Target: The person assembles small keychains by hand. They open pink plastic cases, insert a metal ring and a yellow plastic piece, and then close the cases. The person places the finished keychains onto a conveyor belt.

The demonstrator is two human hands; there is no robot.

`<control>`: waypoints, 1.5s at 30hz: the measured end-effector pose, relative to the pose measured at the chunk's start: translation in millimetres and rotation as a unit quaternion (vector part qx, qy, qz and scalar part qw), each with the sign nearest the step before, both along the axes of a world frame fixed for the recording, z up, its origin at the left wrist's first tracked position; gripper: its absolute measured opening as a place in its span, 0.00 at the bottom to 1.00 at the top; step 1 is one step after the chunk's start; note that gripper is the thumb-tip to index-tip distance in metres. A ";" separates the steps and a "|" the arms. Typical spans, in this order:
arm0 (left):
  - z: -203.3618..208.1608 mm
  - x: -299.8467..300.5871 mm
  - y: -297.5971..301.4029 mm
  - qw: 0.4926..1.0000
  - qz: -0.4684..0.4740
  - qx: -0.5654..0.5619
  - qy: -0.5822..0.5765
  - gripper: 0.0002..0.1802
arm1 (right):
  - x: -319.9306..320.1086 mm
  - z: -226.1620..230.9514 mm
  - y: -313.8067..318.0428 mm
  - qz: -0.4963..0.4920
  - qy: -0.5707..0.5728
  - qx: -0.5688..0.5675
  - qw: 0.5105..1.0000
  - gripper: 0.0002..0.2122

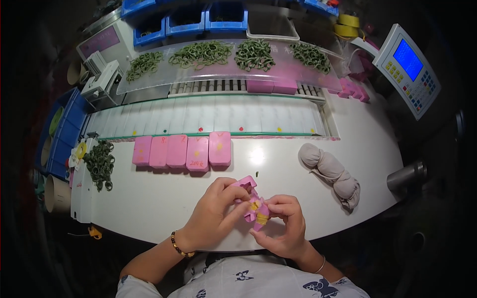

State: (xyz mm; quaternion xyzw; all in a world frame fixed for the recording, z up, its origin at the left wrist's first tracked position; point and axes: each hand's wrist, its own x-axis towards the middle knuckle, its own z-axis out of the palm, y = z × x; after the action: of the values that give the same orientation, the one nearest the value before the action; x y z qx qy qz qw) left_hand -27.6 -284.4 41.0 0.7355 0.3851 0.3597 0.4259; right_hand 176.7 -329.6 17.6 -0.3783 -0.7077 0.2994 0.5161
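Near the table's front edge I hold a pink rubber mould [262, 210] with yellow patches, bent and opened up between my fingers. My left hand [213, 208] is closed on its left and upper part, thumb and fingers pressed to the pink rubber. With thumb and fingers my right hand [286, 226] pinches its right side. What lies inside the mould is too small and partly hidden to tell. Just beyond it a small dark green piece [257, 174] lies on the white table. A row of several pink blocks [178, 151] stands farther off, to the left.
Dark green rings [101, 164] lie heaped at the left; more green rings [201, 53] lie on a clear shelf at the back. Tied grey cloth bags [330, 171] rest at the right. A control panel with a blue screen [408, 62] and a metal cylinder [407, 176] stand far right.
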 end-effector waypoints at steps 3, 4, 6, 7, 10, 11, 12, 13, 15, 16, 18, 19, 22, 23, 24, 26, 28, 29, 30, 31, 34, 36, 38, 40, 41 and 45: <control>-3.1 2.2 -1.8 0.999 -0.003 -0.025 -0.034 0.17 | -1.7 -0.4 -3.3 -0.014 0.025 -0.007 1.000 0.29; -5.7 3.2 -2.4 0.999 0.000 -0.025 -0.040 0.20 | -1.4 0.3 -2.8 -0.015 0.043 -0.018 0.999 0.29; -9.8 7.9 -6.2 0.999 0.026 -0.016 -0.021 0.23 | 0.0 0.4 -0.2 -0.035 0.049 -0.033 0.998 0.29; -12.0 10.9 -8.5 0.999 0.039 -0.011 -0.012 0.25 | 1.9 1.0 2.7 -0.055 0.034 -0.035 0.997 0.30; -24.8 17.6 -15.0 0.997 0.078 0.029 0.008 0.28 | 0.2 5.7 13.5 -0.103 -0.014 -0.051 0.993 0.28; -25.5 19.1 -16.8 0.996 0.084 0.039 0.014 0.29 | -1.9 6.3 16.3 -0.108 -0.028 -0.057 0.992 0.28; -25.9 20.3 -18.5 0.995 0.090 0.049 0.021 0.29 | -5.0 6.5 18.3 -0.112 -0.043 -0.063 0.991 0.27; -26.0 21.7 -19.7 0.993 0.095 0.060 0.026 0.29 | -10.7 8.4 19.5 -0.116 -0.042 -0.082 0.989 0.26; -28.2 26.8 -22.0 0.991 0.107 0.076 0.025 0.30 | -21.8 5.1 22.0 -0.116 -0.042 -0.089 0.988 0.25; -29.7 28.3 -23.3 0.990 0.114 0.083 0.025 0.30 | -26.0 3.1 23.7 -0.115 -0.042 -0.093 0.988 0.25; -34.8 28.7 -26.2 0.989 0.127 0.075 0.028 0.29 | -29.0 0.5 25.8 -0.118 -0.063 -0.076 0.988 0.24; -36.7 28.9 -27.1 0.988 0.135 0.070 0.028 0.29 | -30.0 -2.1 24.7 -0.116 -0.062 -0.082 0.988 0.24; -35.2 31.7 -29.6 0.985 0.142 0.093 0.036 0.29 | -30.0 -3.1 17.2 -0.114 -0.040 -0.102 0.987 0.24; -35.8 32.3 -30.2 0.984 0.143 0.098 0.038 0.29 | -29.6 -3.0 14.6 -0.114 -0.030 -0.110 0.987 0.24; -36.4 32.9 -30.7 0.983 0.145 0.103 0.039 0.29 | -29.4 -3.8 13.0 -0.112 -0.026 -0.107 0.988 0.24; -35.3 34.7 -31.3 0.980 0.146 0.123 0.050 0.28 | -28.9 -4.2 10.3 -0.112 -0.018 -0.099 0.989 0.24; -31.6 36.3 -32.3 0.975 0.149 0.151 0.071 0.28 | -27.8 -7.0 9.5 -0.113 -0.009 -0.097 0.989 0.25; -31.2 37.2 -33.2 0.972 0.150 0.161 0.082 0.28 | -27.4 -7.9 9.5 -0.113 -0.004 -0.096 0.989 0.25; -31.1 38.5 -34.7 0.969 0.152 0.171 0.094 0.27 | -27.0 -7.4 9.4 -0.112 -0.005 -0.099 0.989 0.26; -30.9 39.3 -36.1 0.966 0.152 0.180 0.106 0.27 | -25.9 -6.3 9.1 -0.112 -0.007 -0.102 0.988 0.26; -29.8 39.2 -39.8 0.965 0.143 0.183 0.123 0.28 | -23.0 -7.2 8.0 -0.114 -0.014 -0.119 0.986 0.26; -26.6 38.4 -42.7 0.960 0.130 0.198 0.152 0.27 | -20.4 -8.2 7.2 -0.116 -0.024 -0.135 0.984 0.27; -23.8 38.0 -45.4 0.956 0.111 0.214 0.168 0.27 | -17.6 -8.0 6.3 -0.118 -0.039 -0.154 0.980 0.27; -21.9 38.1 -47.0 0.954 0.088 0.232 0.170 0.26 | -15.5 -6.8 5.4 -0.121 -0.068 -0.155 0.978 0.27; -23.0 37.1 -46.4 0.952 0.081 0.243 0.168 0.27 | -15.1 -5.7 4.9 -0.122 -0.082 -0.154 0.977 0.27; -21.4 28.6 -40.3 0.958 0.059 0.242 0.140 0.27 | -13.8 0.1 4.8 -0.099 -0.073 -0.172 0.977 0.28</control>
State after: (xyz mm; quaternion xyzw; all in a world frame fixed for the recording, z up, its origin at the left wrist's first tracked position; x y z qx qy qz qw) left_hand 1.0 -324.7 19.6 0.8356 0.3852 0.3600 0.1546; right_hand 162.9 -324.7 17.7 -0.5505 -0.6407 0.3355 0.4169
